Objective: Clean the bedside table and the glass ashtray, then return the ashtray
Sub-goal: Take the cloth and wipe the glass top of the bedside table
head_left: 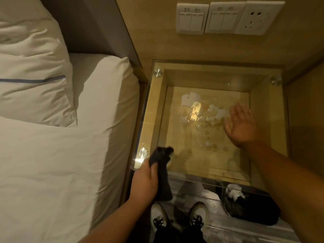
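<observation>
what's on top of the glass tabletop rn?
Water droplets and wet patches on the glass tabletop. The right hand is open above it; the left hand grips a dark cloth at the front-left corner. No ashtray visible.

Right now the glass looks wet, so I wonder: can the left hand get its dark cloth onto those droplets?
Probably yes: the left hand holds the cloth at the glass top's near-left corner, with bare glass before the droplets.

Table [154, 106]: clear glass top, pale tan wood-grain frame, silver round caps at corners. Cloth [162, 165]: dark grey. Pillow [33, 67]: off-white, one thin grey-blue stripe. Bed sheet [52, 163]: white. Wall switches [208, 18]: white. Shoes [177, 216]: white, black laces. Floor [219, 230]: grey.
</observation>
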The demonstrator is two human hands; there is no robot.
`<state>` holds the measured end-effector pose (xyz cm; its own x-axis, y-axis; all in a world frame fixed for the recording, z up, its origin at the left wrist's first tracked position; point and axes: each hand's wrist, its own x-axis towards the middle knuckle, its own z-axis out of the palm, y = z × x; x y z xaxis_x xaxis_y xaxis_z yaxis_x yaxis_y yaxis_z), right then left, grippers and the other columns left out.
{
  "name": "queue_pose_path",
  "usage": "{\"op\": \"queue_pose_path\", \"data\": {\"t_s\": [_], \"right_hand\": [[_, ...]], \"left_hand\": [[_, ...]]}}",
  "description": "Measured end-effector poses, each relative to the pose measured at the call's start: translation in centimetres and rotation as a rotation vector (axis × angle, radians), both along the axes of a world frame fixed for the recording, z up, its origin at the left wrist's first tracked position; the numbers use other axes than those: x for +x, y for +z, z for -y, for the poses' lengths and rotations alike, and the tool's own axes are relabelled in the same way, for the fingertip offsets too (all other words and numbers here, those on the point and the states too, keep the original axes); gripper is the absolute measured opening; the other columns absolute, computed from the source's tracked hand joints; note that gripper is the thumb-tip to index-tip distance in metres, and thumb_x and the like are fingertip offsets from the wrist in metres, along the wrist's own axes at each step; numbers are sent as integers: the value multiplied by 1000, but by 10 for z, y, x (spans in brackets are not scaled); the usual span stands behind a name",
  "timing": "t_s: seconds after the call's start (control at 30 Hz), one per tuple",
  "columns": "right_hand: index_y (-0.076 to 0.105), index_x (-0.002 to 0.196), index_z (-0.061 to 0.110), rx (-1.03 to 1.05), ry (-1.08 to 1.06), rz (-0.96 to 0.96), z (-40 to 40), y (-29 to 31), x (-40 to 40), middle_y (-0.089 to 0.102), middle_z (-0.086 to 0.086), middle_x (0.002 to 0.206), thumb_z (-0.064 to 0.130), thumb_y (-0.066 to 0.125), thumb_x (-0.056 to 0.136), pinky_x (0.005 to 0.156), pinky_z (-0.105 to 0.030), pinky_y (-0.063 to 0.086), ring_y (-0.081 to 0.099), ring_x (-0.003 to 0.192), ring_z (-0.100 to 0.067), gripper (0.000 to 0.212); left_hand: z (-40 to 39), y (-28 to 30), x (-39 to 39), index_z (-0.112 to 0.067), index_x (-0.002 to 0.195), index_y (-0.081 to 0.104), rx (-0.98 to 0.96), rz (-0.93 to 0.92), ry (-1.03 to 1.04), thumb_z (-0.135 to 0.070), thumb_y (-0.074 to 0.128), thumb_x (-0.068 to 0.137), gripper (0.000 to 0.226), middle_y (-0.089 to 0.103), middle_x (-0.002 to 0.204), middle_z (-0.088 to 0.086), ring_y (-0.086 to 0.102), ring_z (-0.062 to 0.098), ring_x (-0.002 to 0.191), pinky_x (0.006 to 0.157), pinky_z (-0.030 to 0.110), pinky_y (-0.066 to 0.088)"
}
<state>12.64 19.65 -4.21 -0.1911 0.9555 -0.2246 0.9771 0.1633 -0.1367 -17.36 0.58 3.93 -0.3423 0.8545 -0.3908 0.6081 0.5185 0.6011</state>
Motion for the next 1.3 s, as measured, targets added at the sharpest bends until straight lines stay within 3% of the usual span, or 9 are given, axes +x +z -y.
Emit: {"op": "queue_pose_path", "data": {"t_s": [0.13,0.2,0.37,0.43,0.53,0.63,0.83,1.13,1.3], "right_hand": [[13,151,13,2,1,-1,1,0,2,9,-10,160,54,15,92,118,-39,2,3,146,-24,72],[15,151,12,11,3,11,1,1,1,12,-11,159,54,17,92,118,-39,3,6,146,-24,71],[22,148,9,28,20,-2,0,1,-1,20,-15,156,51,20,91,118,-43,8,12,145,-28,72],[26,146,7,65,31,-26,0,1,-1,24,-17,154,48,27,90,117,-41,7,14,143,-29,70],[31,144,4,97,20,-44,-1,-5,-1,26,-19,153,45,32,88,116,-41,7,16,143,-30,69],[30,145,5,86,11,-32,-1,-11,1,23,-18,155,45,31,87,116,-46,12,16,143,-31,70],[35,143,3,70,8,-21,-2,-10,1,27,-19,153,43,29,88,117,-37,1,20,142,-31,68],[26,147,7,55,11,5,-1,-1,-1,20,-15,157,49,19,85,117,-42,8,13,145,-29,75],[25,148,8,48,6,-7,1,0,-2,20,-15,157,46,23,86,117,-43,9,13,145,-29,73]], "left_hand": [[-95,21,-1,-12,118,59,112,290,263,-33,40,102,33,66,101,2,63,17,97,80,28,50],[-153,24,-1,-13,128,54,206,234,238,-34,38,103,37,63,115,1,58,16,106,91,30,47],[-296,18,14,-9,126,49,431,-146,-145,-14,41,101,28,58,100,1,57,15,92,66,19,36],[-339,-2,23,-10,139,41,385,-266,-368,-3,41,97,43,56,128,12,55,24,115,87,27,42],[-367,-43,47,-12,152,18,179,-459,-669,2,39,93,64,16,160,12,16,27,146,118,42,16],[-363,-71,58,-14,153,9,137,-531,-736,-12,40,94,67,0,162,8,-1,24,148,120,44,1],[-343,-66,46,-15,154,9,147,-492,-822,-31,33,101,60,5,162,6,2,21,148,120,40,-1],[-179,-61,37,-18,153,11,88,-434,-847,-34,31,100,59,7,162,2,1,17,148,120,39,-3],[-96,-59,30,-17,153,15,39,-417,-878,-38,12,90,66,11,161,3,3,18,148,117,39,-7]]}}
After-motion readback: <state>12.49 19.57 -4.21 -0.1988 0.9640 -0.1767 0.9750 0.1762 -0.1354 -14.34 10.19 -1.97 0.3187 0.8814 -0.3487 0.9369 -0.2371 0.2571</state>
